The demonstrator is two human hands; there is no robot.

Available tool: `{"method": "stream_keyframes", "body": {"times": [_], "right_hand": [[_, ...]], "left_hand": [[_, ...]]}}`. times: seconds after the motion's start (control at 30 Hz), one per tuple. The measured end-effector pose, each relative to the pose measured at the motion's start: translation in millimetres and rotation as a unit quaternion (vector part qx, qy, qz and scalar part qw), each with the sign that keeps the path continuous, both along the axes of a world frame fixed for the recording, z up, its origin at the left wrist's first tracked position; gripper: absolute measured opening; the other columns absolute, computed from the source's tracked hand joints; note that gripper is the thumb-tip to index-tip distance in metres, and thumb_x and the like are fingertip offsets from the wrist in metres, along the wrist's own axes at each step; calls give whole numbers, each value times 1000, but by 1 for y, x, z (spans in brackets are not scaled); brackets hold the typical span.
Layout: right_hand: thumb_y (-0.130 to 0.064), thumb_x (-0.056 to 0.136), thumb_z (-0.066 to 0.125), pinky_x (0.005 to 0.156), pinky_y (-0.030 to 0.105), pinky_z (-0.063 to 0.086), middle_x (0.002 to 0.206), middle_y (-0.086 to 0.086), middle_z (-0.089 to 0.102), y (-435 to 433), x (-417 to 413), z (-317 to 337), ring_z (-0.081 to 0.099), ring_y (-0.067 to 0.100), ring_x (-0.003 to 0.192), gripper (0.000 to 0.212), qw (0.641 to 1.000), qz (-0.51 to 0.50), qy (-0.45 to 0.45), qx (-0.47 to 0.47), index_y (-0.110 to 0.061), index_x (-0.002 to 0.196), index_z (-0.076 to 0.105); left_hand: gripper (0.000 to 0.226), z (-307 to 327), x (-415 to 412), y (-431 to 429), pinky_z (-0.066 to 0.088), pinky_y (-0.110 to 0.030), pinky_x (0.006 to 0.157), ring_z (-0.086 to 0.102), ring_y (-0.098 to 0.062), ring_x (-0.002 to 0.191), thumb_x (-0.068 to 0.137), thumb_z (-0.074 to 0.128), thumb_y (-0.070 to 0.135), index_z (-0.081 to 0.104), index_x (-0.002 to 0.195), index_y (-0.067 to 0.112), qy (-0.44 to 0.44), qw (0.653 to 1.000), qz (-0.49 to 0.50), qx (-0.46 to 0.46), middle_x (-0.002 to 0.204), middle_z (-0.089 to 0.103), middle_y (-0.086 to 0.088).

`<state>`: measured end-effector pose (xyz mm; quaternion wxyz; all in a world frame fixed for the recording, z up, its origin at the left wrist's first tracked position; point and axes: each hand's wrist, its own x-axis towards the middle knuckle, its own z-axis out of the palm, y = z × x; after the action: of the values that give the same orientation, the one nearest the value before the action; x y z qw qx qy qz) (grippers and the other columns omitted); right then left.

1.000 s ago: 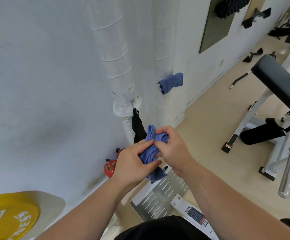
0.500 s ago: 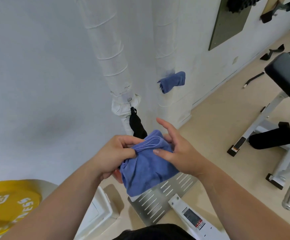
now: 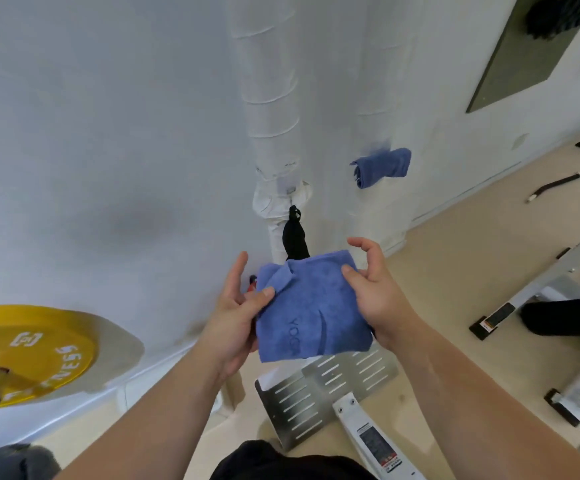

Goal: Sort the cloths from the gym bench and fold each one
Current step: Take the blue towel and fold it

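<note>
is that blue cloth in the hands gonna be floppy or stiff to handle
Likely floppy: the blue cloth sags between the left hand and right hand, one corner flopped over. Probably light: loose pinches hold it. Its fuzzy surface suggests little slipping.

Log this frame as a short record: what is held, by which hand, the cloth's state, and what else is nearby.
held item: blue cloth, in mid-air in front of the person
left hand: thumb pinches the cloth's left edge
right hand: thumb pinches its upper right edge
cloth state: roughly square, lettering showing, a flap turned over at the upper left
other cloth: second blue cloth, bunched against a white wrapped pipe
nearby: yellow weight plate at left; slotted metal plate below the hands
</note>
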<state>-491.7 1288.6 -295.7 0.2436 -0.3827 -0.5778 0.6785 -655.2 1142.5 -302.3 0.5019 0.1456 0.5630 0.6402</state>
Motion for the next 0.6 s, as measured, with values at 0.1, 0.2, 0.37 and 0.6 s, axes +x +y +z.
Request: {"method": "stream_keyframes", "body": {"times": [0.1,0.2,0.37,0.6], "right_hand": [[-14,106,45,52,26,49,56,-9,61,-6,-14,0,60,8,53,36,999,-31,-18,14,-37,132,43],[-13,104,45,50,26,49,49,-12,57,-11,-31,7,58,6,50,36,998,-42,-49,22,-37,131,43],[-17,103,54,80,26,58,94,-11,76,-25,-52,27,74,7,91,54,998,34,-43,4,-56,138,40],[-4,99,54,88,24,54,127,-15,65,-28,-75,39,67,3,108,45,993,30,-91,62,-43,114,71]], "left_hand": [[103,2,-12,-4,61,-40,82,72,-26,110,80,80,22,15,153,54,29,999,-10,16,118,75,-5],[97,0,-27,-8,60,-46,86,74,-29,103,90,75,12,16,150,61,133,990,-44,15,109,76,-12],[65,-1,-51,-2,55,-39,62,60,-27,64,105,48,12,34,136,68,137,988,65,22,68,58,-15],[38,14,-76,6,55,-47,61,67,-21,68,105,44,9,60,106,43,128,987,86,51,80,67,2]]}}
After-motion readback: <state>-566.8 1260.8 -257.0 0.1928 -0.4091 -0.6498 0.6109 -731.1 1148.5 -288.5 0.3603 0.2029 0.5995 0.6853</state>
